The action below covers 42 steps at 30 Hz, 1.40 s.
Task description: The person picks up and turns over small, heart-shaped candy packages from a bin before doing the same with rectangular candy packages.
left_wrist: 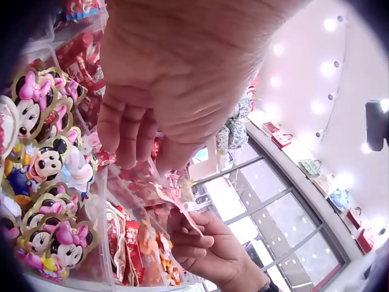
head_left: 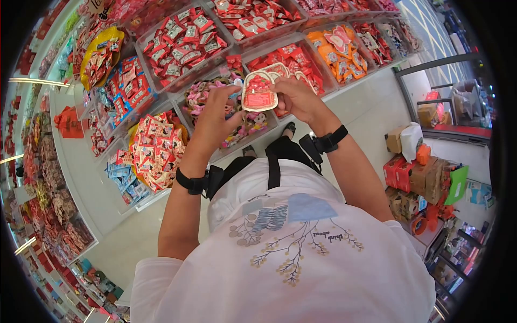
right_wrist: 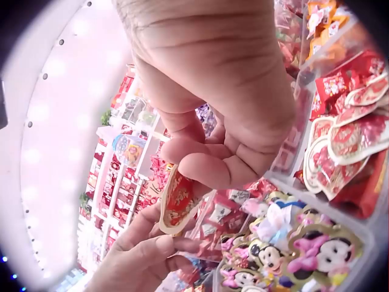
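Between thumb and fingers, my right hand point(head_left: 299, 99) pinches a small red, rounded packet point(head_left: 258, 92) with a pale gold-edged border. The right wrist view shows this packet point(right_wrist: 180, 198) tilted, held at its upper end. My left hand point(head_left: 215, 116) is just left of it, thumb and fingers spread apart and loosely bent, holding nothing. In the right wrist view, the left fingers point(right_wrist: 155, 246) are close by the packet's lower end. Below the hands, a clear bin holds cartoon-mouse-shaped packets point(left_wrist: 45, 161). Similar gold-edged packets point(right_wrist: 358, 137) lie on red ones in the neighbouring bin.
Clear bins of red-and-white wrapped sweets point(head_left: 186, 40) and orange packets point(head_left: 339, 51) stand around the hands. A heap of cream-and-red packets point(head_left: 156, 148) is at the left. Cardboard boxes point(head_left: 428, 180) are stacked on the right. Pale floor point(head_left: 353, 121) shows beside the display.
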Available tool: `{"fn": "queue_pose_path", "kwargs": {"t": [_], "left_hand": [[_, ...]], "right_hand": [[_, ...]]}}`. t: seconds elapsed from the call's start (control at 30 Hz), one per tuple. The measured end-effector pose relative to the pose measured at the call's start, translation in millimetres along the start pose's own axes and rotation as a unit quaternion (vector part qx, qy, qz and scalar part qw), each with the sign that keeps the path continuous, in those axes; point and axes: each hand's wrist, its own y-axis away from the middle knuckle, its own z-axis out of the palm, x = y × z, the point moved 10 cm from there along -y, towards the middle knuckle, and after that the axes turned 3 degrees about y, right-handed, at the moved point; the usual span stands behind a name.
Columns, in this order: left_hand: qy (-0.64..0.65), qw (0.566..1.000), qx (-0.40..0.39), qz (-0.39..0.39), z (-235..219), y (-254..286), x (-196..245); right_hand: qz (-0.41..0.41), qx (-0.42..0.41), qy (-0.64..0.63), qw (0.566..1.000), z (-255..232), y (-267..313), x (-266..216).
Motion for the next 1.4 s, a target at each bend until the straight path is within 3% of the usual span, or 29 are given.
{"fn": "queue_pose_path", "kwargs": {"t": [0.03, 0.13, 0.33, 0.43, 0.53, 0.67, 0.73, 0.83, 0.97, 1.03, 1.13, 1.33, 1.4], "left_hand": [[-0.031, 0.999, 0.008, 0.041, 0, 2, 11], [-0.088, 0.995, 0.013, 0.038, 0, 11, 26], [-0.117, 0.993, -0.004, -0.014, -2, 28, -6], [-0.052, 0.991, 0.033, -0.117, -14, 35, -47], [0.041, 0.965, 0.002, -0.258, -19, 47, -92], [0.141, 0.942, -0.060, -0.299, -7, 48, -97], [0.162, 0.936, -0.082, -0.300, 6, 44, -88], [0.190, 0.937, -0.104, -0.274, 22, 40, -86], [0.029, 0.976, -0.013, -0.217, -17, 17, -103], [-0.078, 0.979, 0.040, -0.183, -48, 7, -110], [-0.176, 0.971, 0.049, -0.157, -62, -8, -114], [-0.297, 0.954, 0.031, -0.032, -37, -30, -103], [-0.322, 0.946, 0.034, -0.023, -31, -33, -107]], "right_hand": [[0.006, -0.009, -0.026, 1.000, 5, -1, 4], [0.026, -0.018, -0.054, 0.998, 17, -4, 22], [0.078, -0.024, 0.062, 0.995, 30, -2, 50], [0.075, 0.002, 0.155, 0.985, 26, -2, 50], [0.030, -0.006, 0.230, 0.973, 30, -6, 43], [0.023, -0.016, 0.272, 0.962, 47, -3, 36], [0.057, -0.038, 0.283, 0.957, 47, -9, 48], [0.050, -0.036, 0.303, 0.951, 34, -18, 60], [0.010, 0.011, 0.280, 0.960, 14, -9, 41], [0.006, 0.057, 0.250, 0.966, -2, -2, 30], [-0.009, 0.108, 0.219, 0.970, -24, 4, 19], [-0.031, 0.128, 0.174, 0.976, -46, 11, 18], [-0.028, 0.127, 0.168, 0.977, -47, 14, 19]]}}
